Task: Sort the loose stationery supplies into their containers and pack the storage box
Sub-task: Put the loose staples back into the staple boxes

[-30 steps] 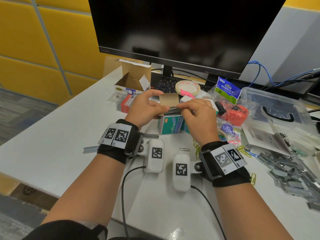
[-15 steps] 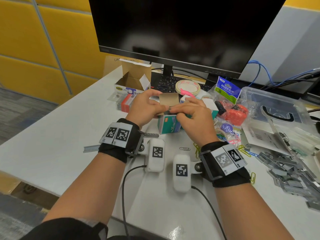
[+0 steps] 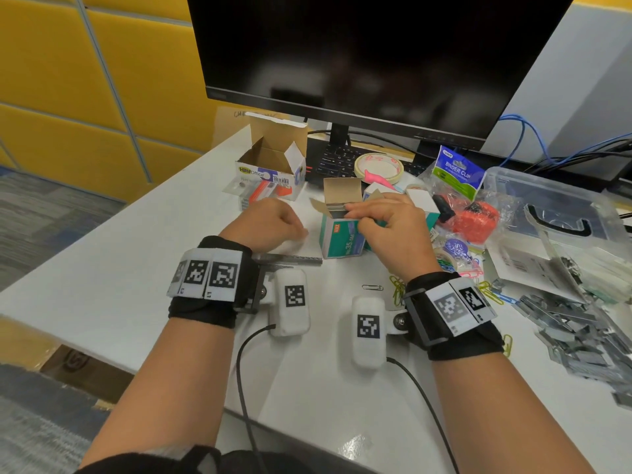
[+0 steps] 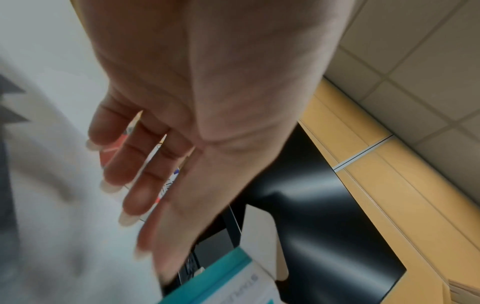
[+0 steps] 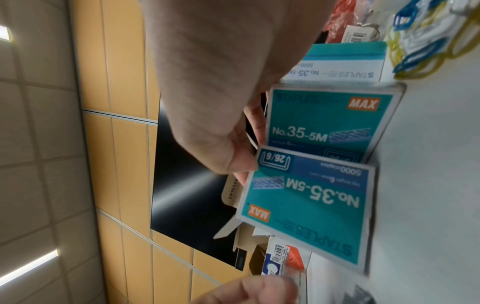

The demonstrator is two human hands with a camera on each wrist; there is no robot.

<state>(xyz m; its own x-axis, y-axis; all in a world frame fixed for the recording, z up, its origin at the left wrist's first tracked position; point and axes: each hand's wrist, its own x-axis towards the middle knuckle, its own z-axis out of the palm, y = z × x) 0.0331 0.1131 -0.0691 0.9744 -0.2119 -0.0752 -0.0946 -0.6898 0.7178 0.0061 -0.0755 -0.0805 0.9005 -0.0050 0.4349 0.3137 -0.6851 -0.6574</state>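
Looking down in the head view, the right hand (image 3: 390,230) rests on top of the open teal staple box (image 3: 342,237), its fingers (image 3: 355,211) curled at the box mouth where grey staple strips (image 3: 337,211) show; whether they pinch a strip cannot be told. The box stands upright near the middle of the white desk (image 3: 102,285) with its brown flap (image 3: 342,190) raised on the far side. The left hand (image 3: 266,224) lies just left of the box, apart from it, fingers loosely curled and holding nothing. Bare desk extends left of this hand to the left edge, and near the wrists to the near edge. On the right the room is crowded: coloured paper clips (image 3: 398,289), a grey pile of loose staples (image 3: 574,323) and a clear plastic storage box (image 3: 561,213). An open HBW Office carton (image 3: 270,162) stands far left, and a tape roll (image 3: 378,167) lies below the monitor (image 3: 369,56).

In the left wrist view the left hand (image 4: 182,123) shows relaxed, nearly straight fingers (image 4: 140,193) above the desk; the picture is blurred. A teal box corner (image 4: 223,273) sits at the lower edge.

In the right wrist view the thumb (image 5: 233,158) meets the top edge of the staple box (image 5: 309,207), marked MAX No.35-5M. A second identical box (image 5: 327,121) stands just beside it.
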